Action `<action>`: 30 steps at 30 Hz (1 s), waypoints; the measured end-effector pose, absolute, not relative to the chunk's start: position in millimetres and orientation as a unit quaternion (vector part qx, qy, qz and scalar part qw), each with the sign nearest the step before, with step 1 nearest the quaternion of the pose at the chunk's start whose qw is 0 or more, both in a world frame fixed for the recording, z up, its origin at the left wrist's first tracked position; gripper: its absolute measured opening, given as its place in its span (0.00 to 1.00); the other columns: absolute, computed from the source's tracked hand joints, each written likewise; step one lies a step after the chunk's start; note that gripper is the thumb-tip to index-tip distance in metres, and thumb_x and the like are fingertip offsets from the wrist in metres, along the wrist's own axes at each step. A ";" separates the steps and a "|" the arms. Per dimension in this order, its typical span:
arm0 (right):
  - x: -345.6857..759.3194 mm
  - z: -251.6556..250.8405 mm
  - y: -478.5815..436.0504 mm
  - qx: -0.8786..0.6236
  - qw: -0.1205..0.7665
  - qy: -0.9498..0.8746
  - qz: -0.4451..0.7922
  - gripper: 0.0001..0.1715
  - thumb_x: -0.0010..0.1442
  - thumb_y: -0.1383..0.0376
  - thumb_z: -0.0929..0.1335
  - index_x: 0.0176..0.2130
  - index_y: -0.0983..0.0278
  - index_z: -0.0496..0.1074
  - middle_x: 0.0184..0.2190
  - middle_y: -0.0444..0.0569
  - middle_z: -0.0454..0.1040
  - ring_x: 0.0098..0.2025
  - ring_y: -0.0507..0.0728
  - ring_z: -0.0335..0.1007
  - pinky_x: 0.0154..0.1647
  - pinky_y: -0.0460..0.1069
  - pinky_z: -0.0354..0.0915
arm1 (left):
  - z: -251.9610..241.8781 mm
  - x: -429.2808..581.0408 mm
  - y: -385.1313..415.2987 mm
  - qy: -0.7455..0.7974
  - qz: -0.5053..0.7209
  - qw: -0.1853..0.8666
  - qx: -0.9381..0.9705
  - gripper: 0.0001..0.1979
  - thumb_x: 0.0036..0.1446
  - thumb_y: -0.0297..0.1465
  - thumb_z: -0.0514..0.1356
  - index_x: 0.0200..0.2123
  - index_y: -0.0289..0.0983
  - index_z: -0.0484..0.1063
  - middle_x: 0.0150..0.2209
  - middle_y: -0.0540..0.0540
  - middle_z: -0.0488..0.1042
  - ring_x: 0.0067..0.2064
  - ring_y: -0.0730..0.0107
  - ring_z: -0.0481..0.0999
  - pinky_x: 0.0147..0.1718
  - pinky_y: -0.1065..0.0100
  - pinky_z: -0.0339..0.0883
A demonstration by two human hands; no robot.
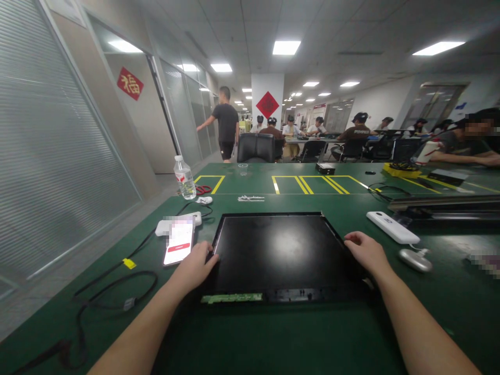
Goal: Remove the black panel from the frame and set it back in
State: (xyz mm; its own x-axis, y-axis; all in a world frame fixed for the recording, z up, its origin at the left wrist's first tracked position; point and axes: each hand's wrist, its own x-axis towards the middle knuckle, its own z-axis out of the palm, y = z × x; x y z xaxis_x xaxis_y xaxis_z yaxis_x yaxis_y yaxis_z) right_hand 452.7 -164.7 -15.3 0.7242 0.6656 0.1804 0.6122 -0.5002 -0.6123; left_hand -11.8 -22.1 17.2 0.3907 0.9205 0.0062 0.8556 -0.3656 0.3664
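A black flat display panel point(269, 255) lies face up on the green table in front of me, a strip of green circuit board point(232, 298) showing along its near edge. At its left edge, my left hand point(197, 265) is closed on the frame, thumb on the front and fingertips partly hidden. My right hand point(365, 251) has curled fingers at the panel's right edge; where they meet the frame is partly hidden. Close to my left hand lies a phone point(179, 245) with a lit screen, overlapping a white power bank point(161, 228).
Cables point(117, 276) run along the table's left side. A water bottle point(184, 178) and red scissors point(203, 189) stand beyond. To the right are another white power bank point(392, 227), a silver mouse-shaped object point(415, 260) and long black parts point(449, 212). Several people sit farther back; one walks.
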 end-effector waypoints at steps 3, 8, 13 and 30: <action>456.6 -20.7 -163.3 -0.870 0.310 -0.380 0.056 0.14 0.51 0.61 0.68 0.38 0.59 0.79 0.39 0.49 0.82 0.40 0.61 0.77 0.40 0.52 0.67 | 17.5 -10.0 -24.6 0.564 0.093 0.145 0.808 0.12 0.65 0.36 0.52 0.46 0.35 0.65 0.45 0.35 0.75 0.48 0.51 0.77 0.44 0.58 0.68; 461.7 -27.0 -160.3 -0.879 0.262 -0.392 0.067 0.21 0.55 0.59 0.67 0.47 0.62 0.80 0.44 0.53 0.81 0.45 0.64 0.77 0.46 0.55 0.69 | 18.0 -11.9 -22.4 0.551 0.053 0.086 0.828 0.09 0.65 0.34 0.52 0.36 0.37 0.67 0.40 0.35 0.75 0.45 0.50 0.78 0.42 0.59 0.68; 453.8 -29.3 -160.2 -0.907 0.158 -0.389 0.008 0.36 0.62 0.49 0.62 0.58 0.69 0.74 0.61 0.69 0.69 0.65 0.73 0.62 0.61 0.66 0.61 | 17.4 -15.8 -13.9 0.537 0.028 0.078 0.839 0.10 0.65 0.33 0.51 0.32 0.38 0.68 0.37 0.37 0.76 0.40 0.54 0.77 0.40 0.59 0.67; 429.9 -17.1 -159.7 -0.925 -0.038 -0.374 0.058 0.53 0.66 0.43 0.44 0.72 0.76 0.53 0.75 0.63 0.36 0.76 0.68 0.26 0.71 0.72 0.29 | 16.4 -13.4 -11.6 0.549 0.019 0.072 0.832 0.09 0.64 0.29 0.51 0.32 0.37 0.69 0.37 0.38 0.76 0.40 0.55 0.76 0.38 0.61 0.64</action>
State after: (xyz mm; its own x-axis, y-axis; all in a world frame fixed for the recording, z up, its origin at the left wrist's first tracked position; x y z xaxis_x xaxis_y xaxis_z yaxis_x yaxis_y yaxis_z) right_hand 429.9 -159.7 -17.1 0.7132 0.6876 -0.1365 0.6964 -0.7171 0.0264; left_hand -13.4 -11.6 16.4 0.3965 0.9168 -0.0482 0.9113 -0.3868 0.1412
